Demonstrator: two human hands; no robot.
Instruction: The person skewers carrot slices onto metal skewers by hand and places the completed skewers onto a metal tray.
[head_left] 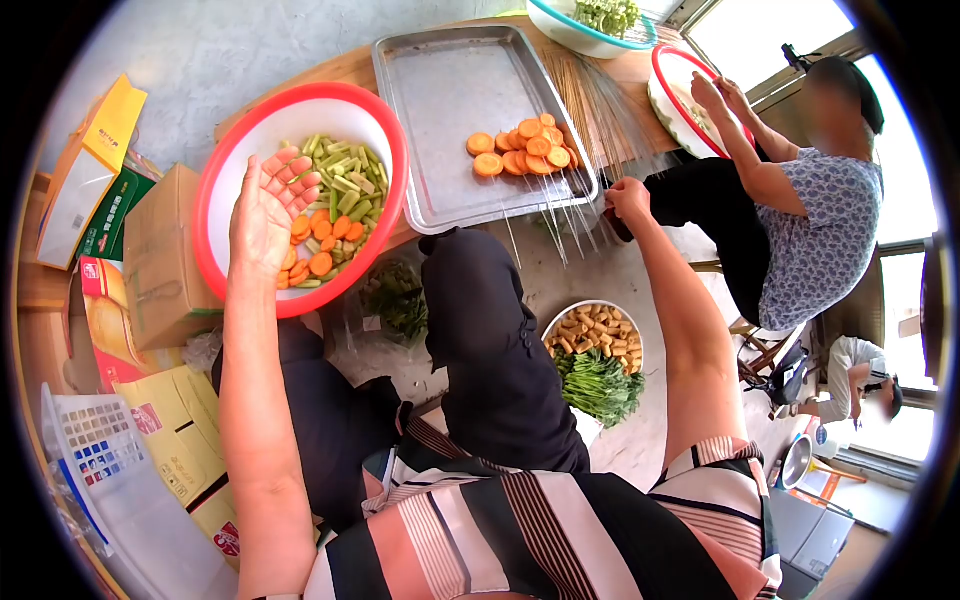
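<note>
My left hand [268, 215] is over the left part of a white basin with a red rim [212, 215], palm up and fingers spread, holding nothing. Cut green vegetable pieces [350, 180] and orange carrot slices [320, 263] lie in the basin. To its right is a metal tray [440, 120] with carrot slices [525, 145] on skewers, whose ends stick out past the tray's near edge. My right hand [628, 197] is closed just off the tray's right corner, fingertips pinched together; what they hold is too small to make out. Many thin skewers [590, 110] lie beside the tray.
A seated person [815, 215] works at another red-rimmed basin [655, 75] on the right. A bowl of brown pieces and greens [643, 345] stands on the floor by my knee. Cardboard boxes [165, 260] stand at left. Another person [850, 375] is farther right.
</note>
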